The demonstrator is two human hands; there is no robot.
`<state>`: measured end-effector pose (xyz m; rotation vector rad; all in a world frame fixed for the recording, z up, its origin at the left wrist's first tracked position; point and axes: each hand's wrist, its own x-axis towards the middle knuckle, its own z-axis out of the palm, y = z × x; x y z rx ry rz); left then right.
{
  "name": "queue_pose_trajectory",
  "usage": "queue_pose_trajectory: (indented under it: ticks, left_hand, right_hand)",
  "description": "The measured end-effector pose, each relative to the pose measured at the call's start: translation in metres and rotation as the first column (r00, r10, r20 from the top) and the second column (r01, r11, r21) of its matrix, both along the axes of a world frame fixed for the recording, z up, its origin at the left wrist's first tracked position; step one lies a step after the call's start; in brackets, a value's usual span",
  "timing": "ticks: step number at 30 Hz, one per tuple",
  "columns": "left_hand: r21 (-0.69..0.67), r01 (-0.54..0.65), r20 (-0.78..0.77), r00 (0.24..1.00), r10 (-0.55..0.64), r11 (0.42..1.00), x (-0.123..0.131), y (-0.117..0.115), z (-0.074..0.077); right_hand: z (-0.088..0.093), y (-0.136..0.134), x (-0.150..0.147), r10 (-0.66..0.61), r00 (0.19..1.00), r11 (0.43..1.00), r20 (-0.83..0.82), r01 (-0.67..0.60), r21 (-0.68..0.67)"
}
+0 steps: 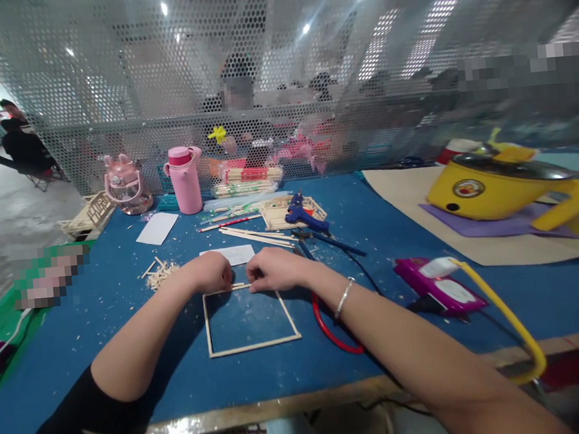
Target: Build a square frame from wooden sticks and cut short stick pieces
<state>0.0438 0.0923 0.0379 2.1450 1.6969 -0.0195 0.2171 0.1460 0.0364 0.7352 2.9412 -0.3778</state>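
Observation:
A four-sided frame of thin wooden sticks [255,346] lies flat on the blue table. My left hand [213,271] is closed at its far side, the fingertips pinching one end of a thin wooden stick [239,286]. From the other end my right hand [277,269], wearing a bracelet at the wrist, pinches the same stick. The stick runs along the far bar of the frame; whether it touches the bar is hard to tell. Just beyond the hands lies a white card [232,255]. A heap of short stick pieces [162,275] sits left of my left hand.
A blue glue gun [305,214] rests beside a small wooden stick assembly [274,216]. Red-handled pliers [328,331] lie under my right forearm. A pink flask [185,184] stands at the back. Rightward are a purple power strip [440,289] and yellow electric pot [488,188].

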Motion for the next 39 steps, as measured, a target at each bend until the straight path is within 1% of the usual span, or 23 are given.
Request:
queue_pose_trajectory:
  ticks: [6, 8, 10, 11, 13, 14, 15, 17, 19, 21, 26, 28, 32, 35, 39]
  left_hand:
    - [0.031, 0.063, 0.044, 0.997, -0.065, 0.998, 0.0, 0.0, -0.002]
    - [0.069, 0.073, 0.06, 0.995, -0.077, 0.995, -0.001, 0.002, -0.002]
    - [0.132, 0.057, 0.083, 0.994, -0.068, 0.99, -0.001, 0.004, -0.002]
    - [0.172, 0.041, 0.093, 0.994, -0.057, 0.984, 0.0, 0.006, -0.001]
    - [0.258, -0.011, 0.138, 0.99, -0.026, 0.966, 0.004, 0.008, -0.002]
    - [0.3, -0.043, 0.169, 0.986, -0.009, 0.953, 0.006, 0.008, -0.003]
    - [0.339, -0.091, 0.233, 0.972, 0.01, 0.936, 0.009, 0.009, -0.005]
    - [0.398, -0.172, 0.324, 0.945, 0.037, 0.901, 0.014, 0.009, -0.008]
    - [0.425, -0.211, 0.36, 0.932, 0.05, 0.88, 0.019, 0.01, -0.012]
    - [0.426, -0.23, 0.36, 0.931, 0.069, 0.875, 0.021, 0.013, -0.015]
    - [0.401, -0.262, 0.293, 0.945, 0.149, 0.878, 0.021, 0.022, -0.023]
    - [0.376, -0.231, 0.235, 0.961, 0.149, 0.897, 0.02, 0.024, -0.027]
    - [0.33, -0.146, 0.133, 0.985, 0.107, 0.933, 0.017, 0.026, -0.032]
    - [0.319, -0.118, 0.095, 0.991, 0.092, 0.94, 0.015, 0.027, -0.033]
    - [0.305, -0.09, 0.058, 0.995, 0.076, 0.948, 0.015, 0.028, -0.033]
  right_hand:
    - [0.0, -0.002, -0.001, -0.025, 1.0, 0.999, 0.011, 0.024, 0.02]
    - [0.001, -0.002, -0.001, -0.06, 0.997, 0.998, -0.038, 0.061, 0.025]
    - [0.0, -0.001, -0.001, -0.124, 0.98, 0.992, -0.159, 0.127, 0.009]
    - [0.0, 0.0, -0.001, -0.156, 0.958, 0.987, -0.241, 0.157, -0.013]
    - [-0.002, 0.002, -0.001, -0.215, 0.89, 0.976, -0.402, 0.204, -0.069]
    - [-0.003, 0.003, -0.001, -0.247, 0.847, 0.969, -0.471, 0.227, -0.099]
    - [-0.004, 0.004, -0.001, -0.28, 0.802, 0.96, -0.528, 0.251, -0.127]
    - [-0.006, 0.005, -0.001, -0.334, 0.73, 0.941, -0.596, 0.289, -0.174]
    - [-0.006, 0.007, 0.0, -0.356, 0.696, 0.934, -0.623, 0.293, -0.206]
    - [-0.006, 0.01, 0.001, -0.36, 0.701, 0.932, -0.616, 0.3, -0.203]
    - [-0.007, 0.026, 0.006, -0.363, 0.748, 0.925, -0.555, 0.36, -0.119]
    - [-0.01, 0.032, 0.008, -0.346, 0.784, 0.932, -0.515, 0.349, -0.096]
    - [-0.019, 0.04, 0.009, -0.3, 0.852, 0.951, -0.43, 0.305, -0.061]
    - [-0.021, 0.041, 0.009, -0.274, 0.879, 0.959, -0.391, 0.279, -0.046]
    - [-0.02, 0.042, 0.009, -0.26, 0.893, 0.962, -0.366, 0.273, -0.017]
